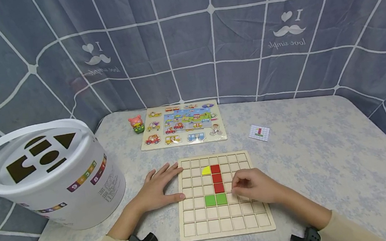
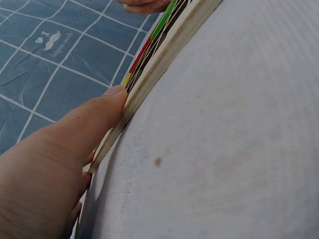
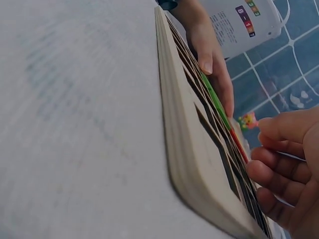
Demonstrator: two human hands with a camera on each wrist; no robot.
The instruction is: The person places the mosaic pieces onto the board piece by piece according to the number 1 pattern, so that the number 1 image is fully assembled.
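Observation:
A wooden grid board (image 1: 200,228) lies on the table in the head view. Three red squares (image 1: 217,178) form a column on it, a yellow rounded piece (image 1: 205,170) sits left of the top one, and two green squares (image 1: 216,199) lie side by side below. My left hand (image 1: 158,190) rests at the board's left edge, fingers spread, thumb touching the rim (image 2: 130,107). Over the board's right half hovers my right hand (image 1: 254,185), fingers loosely bent and thumb near the index finger (image 3: 281,142). No piece shows between those fingertips.
A small card (image 1: 259,133) with a red and green grid pattern lies behind the board at right. Further back are a vehicle picture puzzle (image 1: 182,138) and a pink bear figure (image 1: 136,124). A white lidded bucket (image 1: 90,203) stands at left, before a blue curtain (image 1: 186,44).

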